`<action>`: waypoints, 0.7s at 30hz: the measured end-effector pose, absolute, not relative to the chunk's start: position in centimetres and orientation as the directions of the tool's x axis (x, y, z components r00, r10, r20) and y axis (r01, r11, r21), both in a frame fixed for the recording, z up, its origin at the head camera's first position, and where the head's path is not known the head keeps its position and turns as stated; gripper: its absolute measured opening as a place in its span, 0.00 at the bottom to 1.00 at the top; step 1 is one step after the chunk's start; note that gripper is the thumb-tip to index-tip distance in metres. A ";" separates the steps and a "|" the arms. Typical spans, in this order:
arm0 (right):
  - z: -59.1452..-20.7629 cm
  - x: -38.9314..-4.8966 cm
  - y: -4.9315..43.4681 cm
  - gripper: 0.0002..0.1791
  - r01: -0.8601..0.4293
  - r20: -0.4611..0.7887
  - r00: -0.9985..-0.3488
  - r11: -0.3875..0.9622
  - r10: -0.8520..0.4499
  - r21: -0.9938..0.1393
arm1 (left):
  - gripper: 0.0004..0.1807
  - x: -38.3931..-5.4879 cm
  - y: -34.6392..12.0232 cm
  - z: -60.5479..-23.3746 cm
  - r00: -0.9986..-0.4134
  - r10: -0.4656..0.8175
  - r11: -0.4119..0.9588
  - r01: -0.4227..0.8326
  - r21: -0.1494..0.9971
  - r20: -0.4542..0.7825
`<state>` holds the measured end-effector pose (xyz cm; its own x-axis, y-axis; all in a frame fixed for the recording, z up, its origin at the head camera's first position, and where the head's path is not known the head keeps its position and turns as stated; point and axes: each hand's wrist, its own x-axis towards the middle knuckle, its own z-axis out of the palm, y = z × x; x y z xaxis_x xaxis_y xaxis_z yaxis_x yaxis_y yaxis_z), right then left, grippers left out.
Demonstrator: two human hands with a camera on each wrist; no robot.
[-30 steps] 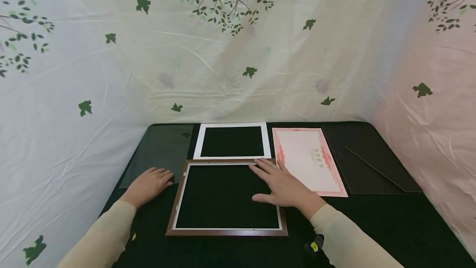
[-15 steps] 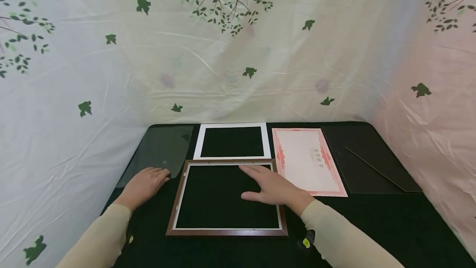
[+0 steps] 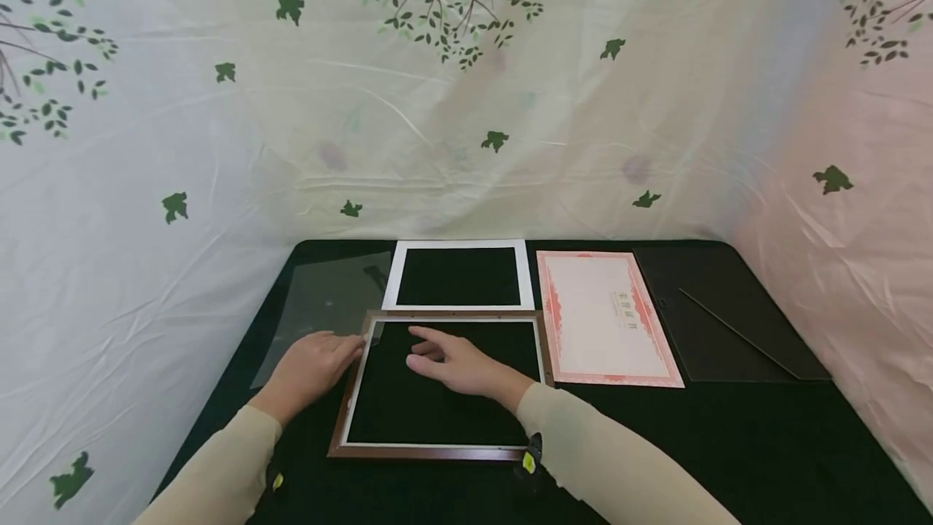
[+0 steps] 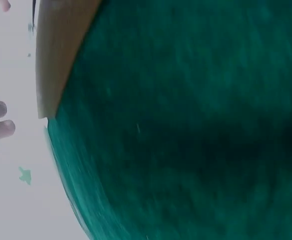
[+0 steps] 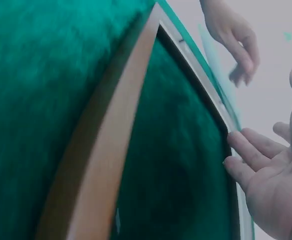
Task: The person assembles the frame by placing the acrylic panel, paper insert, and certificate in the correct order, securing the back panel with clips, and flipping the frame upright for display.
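An open brown picture frame [image 3: 430,453] with a pale inner edge lies on the dark cloth. My left hand [image 3: 313,367] pinches the near right side of a clear sheet [image 3: 328,298], whose corner reaches over the frame's left rail. Whether that sheet is glass or plastic I cannot tell. Over the middle of the frame hovers my right hand [image 3: 459,363], its index finger extended leftward and nothing in its grasp. The right wrist view catches its fingers [image 5: 250,147] apart. The left wrist view has mostly cloth, with a few fingertips at its edge.
Behind the frame lies a white rectangular mat [image 3: 389,286]. To the right is a pink-bordered certificate [image 3: 598,298], then a dark board [image 3: 758,314] with a thin slanting line [image 3: 736,332] on it. Printed curtains [image 3: 466,185] enclose the table on the left, right and far sides.
My left hand has moved right to the frame's left rail, and the clear sheet has shifted rightward and toward me. The right hand has crossed leftward from the frame's right side.
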<state>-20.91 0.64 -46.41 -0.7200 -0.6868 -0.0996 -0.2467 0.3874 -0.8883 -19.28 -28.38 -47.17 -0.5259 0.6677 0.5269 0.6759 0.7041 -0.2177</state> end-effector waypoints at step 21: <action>-49.1 -20.4 -4.9 0.29 0.096 -0.118 -0.805 0.069 -0.581 -0.993 | 0.29 -18.2 -26.4 -47.7 -0.666 0.635 0.756 0.639 -0.139 0.392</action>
